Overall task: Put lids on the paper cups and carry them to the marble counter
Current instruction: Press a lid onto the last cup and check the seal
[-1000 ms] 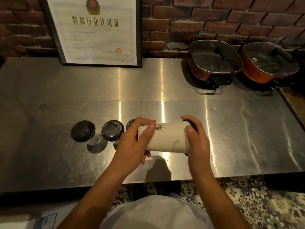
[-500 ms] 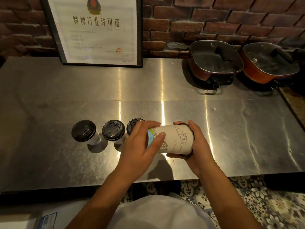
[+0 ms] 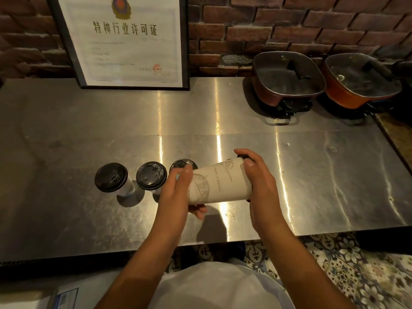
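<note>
I hold a white printed paper cup (image 3: pixel 219 182) sideways above the steel counter (image 3: pixel 312 175). My left hand (image 3: pixel 178 192) grips its narrow bottom end. My right hand (image 3: pixel 259 181) wraps its wide end, where a black lid (image 3: pixel 244 156) peeks out behind my fingers. Three more paper cups with black lids stand upright in a row to the left: one (image 3: pixel 111 177) at far left, one (image 3: pixel 151 179) in the middle, and one (image 3: pixel 181 164) partly hidden behind my left hand.
A framed certificate (image 3: pixel 124 41) leans on the brick wall at the back. Two red electric pots with glass lids (image 3: pixel 287 78) (image 3: pixel 362 80) sit at the back right. Patterned floor tiles (image 3: pixel 356 270) show below the counter's front edge.
The cup has turned in my hands, showing different print. My right hand has shifted from cradling the wide end to gripping over it, and the cup now lies more level.
</note>
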The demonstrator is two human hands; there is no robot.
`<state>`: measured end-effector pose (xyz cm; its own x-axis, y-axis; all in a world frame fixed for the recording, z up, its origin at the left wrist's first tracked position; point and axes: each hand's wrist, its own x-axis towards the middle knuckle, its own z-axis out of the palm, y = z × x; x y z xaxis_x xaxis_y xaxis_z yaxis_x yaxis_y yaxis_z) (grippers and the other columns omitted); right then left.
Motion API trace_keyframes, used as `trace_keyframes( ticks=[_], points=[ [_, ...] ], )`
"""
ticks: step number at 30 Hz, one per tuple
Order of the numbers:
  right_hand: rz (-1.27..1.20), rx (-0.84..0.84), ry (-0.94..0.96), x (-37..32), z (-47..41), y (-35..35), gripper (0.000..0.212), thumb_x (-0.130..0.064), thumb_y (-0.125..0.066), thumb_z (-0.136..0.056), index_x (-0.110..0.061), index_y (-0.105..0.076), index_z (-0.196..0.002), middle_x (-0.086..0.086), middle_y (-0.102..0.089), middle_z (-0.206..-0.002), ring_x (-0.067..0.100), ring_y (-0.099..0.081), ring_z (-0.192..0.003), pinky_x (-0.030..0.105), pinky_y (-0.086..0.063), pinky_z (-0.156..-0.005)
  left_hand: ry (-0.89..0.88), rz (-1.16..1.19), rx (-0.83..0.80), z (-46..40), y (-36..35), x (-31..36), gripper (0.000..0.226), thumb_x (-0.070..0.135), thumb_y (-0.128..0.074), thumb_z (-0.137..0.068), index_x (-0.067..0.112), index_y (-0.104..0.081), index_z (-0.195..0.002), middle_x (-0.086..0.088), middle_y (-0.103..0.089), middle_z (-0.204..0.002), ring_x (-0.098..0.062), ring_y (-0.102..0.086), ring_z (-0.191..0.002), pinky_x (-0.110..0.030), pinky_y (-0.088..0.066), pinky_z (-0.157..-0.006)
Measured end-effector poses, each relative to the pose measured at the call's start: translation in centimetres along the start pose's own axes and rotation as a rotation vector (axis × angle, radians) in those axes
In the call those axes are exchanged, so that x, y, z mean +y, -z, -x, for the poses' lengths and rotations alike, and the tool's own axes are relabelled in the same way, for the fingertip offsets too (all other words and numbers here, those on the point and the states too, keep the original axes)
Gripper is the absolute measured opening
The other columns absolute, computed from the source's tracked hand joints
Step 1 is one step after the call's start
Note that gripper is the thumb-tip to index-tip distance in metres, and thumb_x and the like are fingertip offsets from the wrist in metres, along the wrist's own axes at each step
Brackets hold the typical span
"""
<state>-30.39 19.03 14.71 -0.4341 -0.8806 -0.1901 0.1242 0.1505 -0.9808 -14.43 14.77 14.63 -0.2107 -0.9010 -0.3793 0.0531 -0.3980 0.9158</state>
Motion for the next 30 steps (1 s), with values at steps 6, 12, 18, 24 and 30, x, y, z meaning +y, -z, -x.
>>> trace_keyframes(
  ticks=[6, 12, 18, 24, 30],
  points=[
    [-0.397, -0.032, -0.515, 0.1, -0.3, 0.8, 0.043, -0.044, -0.060, -0.092, -0.021, -0.071, -0.125, 0.017, -0.072, -0.124, 0.039, -0.072, -0.109, 0.059, -0.061, -0.081, -0.488, -0.385, -0.026, 0.6, 0.4, -0.6, 0.016, 0.044, -0.054, -0.095, 0.037, -0.060, -0.109, 0.009, -0.058, -0.115, -0.005, -0.063, -0.110, -0.018, -0.058, -0.072],
    [-0.341, -0.135, -0.557, -0.1, -1.1, 2.3, 0.041, -0.037, -0.051, -0.096, -0.017, -0.073, -0.124, 0.013, -0.071, -0.115, 0.033, -0.070, -0.103, 0.051, -0.061, -0.073, -0.726, -0.673, -0.110, 0.5, 0.8, -2.2, 0.037, 0.051, -0.061, -0.090, 0.033, -0.054, -0.122, 0.008, -0.052, -0.126, -0.005, -0.056, -0.116, -0.026, -0.060, -0.076],
    [-0.257, -0.084, -0.452, 0.2, -0.5, 1.1, 0.039, -0.040, -0.064, -0.090, -0.014, -0.071, -0.118, 0.011, -0.073, -0.106, 0.031, -0.073, -0.093, 0.048, -0.060, -0.071, -0.698, -0.517, 0.020, 0.7, 0.2, -1.5, 0.027, 0.046, -0.060, -0.092, 0.027, -0.063, -0.111, 0.010, -0.059, -0.110, -0.007, -0.063, -0.106, -0.026, -0.060, -0.070],
    [-0.122, -0.016, -0.154, -0.3, 0.0, 1.0, 0.029, -0.044, -0.050, -0.095, -0.032, -0.069, -0.114, 0.013, -0.068, -0.117, 0.037, -0.069, -0.102, 0.051, -0.056, -0.070, -0.431, -0.239, 0.057, 0.5, -1.2, 1.1, 0.005, 0.033, -0.063, -0.098, 0.034, -0.065, -0.094, 0.009, -0.065, -0.096, -0.017, -0.070, -0.092, -0.035, -0.061, -0.053],
    [0.041, 0.060, 0.228, 0.1, 1.0, 1.0, 0.030, -0.050, -0.052, -0.089, -0.046, -0.061, -0.118, -0.015, -0.066, -0.119, 0.016, -0.067, -0.108, 0.029, -0.060, -0.068, -0.225, -0.074, 0.067, -0.3, -1.9, 2.1, 0.016, 0.023, -0.055, -0.102, 0.021, -0.068, -0.093, 0.003, -0.071, -0.088, -0.018, -0.075, -0.078, -0.036, -0.059, -0.046]
  ],
)
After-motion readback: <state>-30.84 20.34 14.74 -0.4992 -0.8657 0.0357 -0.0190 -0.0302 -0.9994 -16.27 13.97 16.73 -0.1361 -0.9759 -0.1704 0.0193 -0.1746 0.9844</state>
